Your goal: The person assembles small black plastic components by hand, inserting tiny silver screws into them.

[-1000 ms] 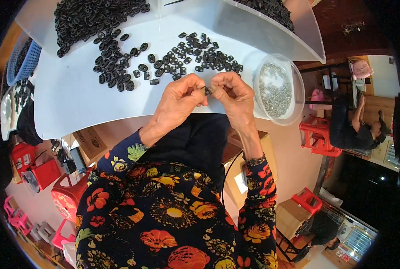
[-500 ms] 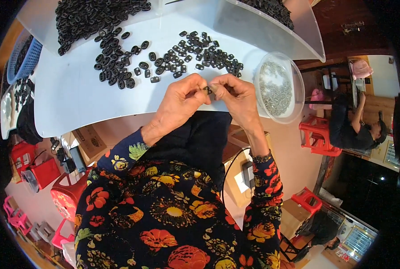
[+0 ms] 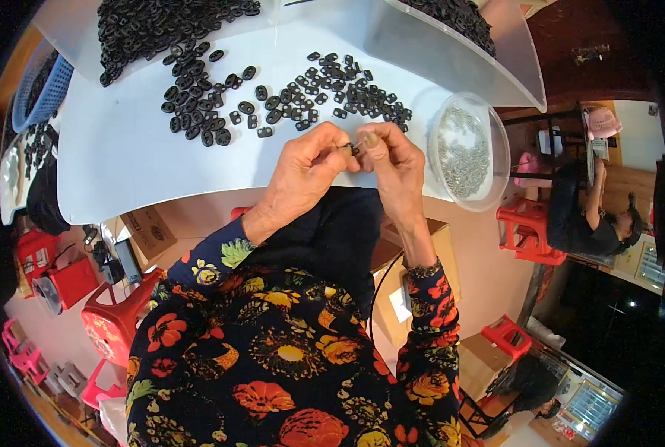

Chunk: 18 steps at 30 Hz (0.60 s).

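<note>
Over the front edge of the white tabletop (image 3: 116, 175), my two hands meet fingertip to fingertip. My left hand (image 3: 306, 167) is closed, pinching a small black plastic piece (image 3: 353, 149) between thumb and fingers. Beside it, my right hand (image 3: 396, 167) is closed too, thumb against forefinger, with what looks like a thin shiny pin at the tips; the fingers partly cover it. Just beyond the hands lie loose small black blocks (image 3: 358, 97) with holes. To their left are black oval pieces (image 3: 194, 112) with two holes each.
A round clear tub (image 3: 498, 153) of small silvery pins stands right of my right hand. A large heap of black ovals (image 3: 161, 30) fills the far left; a translucent bin (image 3: 451, 67) of black pieces is far right. A blue basket (image 3: 45, 89) stands left. People sit at the right.
My right thumb and fingertips have shifted slightly at the black piece, and the right wrist has moved a little left. The left hand keeps its pinch. The whole view has shifted slightly.
</note>
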### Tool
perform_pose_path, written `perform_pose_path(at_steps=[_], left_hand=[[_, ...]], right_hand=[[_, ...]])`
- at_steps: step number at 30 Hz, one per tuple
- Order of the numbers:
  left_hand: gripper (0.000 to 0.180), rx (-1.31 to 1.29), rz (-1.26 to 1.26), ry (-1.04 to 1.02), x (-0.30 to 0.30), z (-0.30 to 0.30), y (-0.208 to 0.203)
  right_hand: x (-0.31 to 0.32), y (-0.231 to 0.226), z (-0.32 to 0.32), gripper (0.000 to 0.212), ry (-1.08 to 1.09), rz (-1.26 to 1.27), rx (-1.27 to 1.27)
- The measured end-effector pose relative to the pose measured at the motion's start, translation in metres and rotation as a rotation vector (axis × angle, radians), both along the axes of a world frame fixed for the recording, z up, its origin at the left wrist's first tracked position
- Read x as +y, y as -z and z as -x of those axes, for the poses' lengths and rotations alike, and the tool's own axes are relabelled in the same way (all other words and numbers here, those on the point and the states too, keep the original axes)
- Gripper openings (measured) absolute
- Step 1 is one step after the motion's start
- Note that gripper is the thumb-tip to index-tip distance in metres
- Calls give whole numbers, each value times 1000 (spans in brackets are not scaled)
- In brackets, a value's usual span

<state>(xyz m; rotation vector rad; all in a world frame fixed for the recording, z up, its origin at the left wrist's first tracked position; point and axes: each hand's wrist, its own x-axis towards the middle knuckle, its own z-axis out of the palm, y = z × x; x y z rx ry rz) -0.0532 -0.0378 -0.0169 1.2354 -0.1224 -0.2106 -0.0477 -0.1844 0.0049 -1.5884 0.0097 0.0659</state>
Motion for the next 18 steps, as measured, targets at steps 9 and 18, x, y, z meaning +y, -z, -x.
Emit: perform_pose_path(at_steps=[9, 18], left_hand=[[5, 2, 34, -6, -2, 0, 6], [10, -562, -714, -93, 75, -39, -35]], right_hand=[[4, 11, 5, 9, 53, -3, -44], [5, -1, 8, 10, 29, -115, 2]])
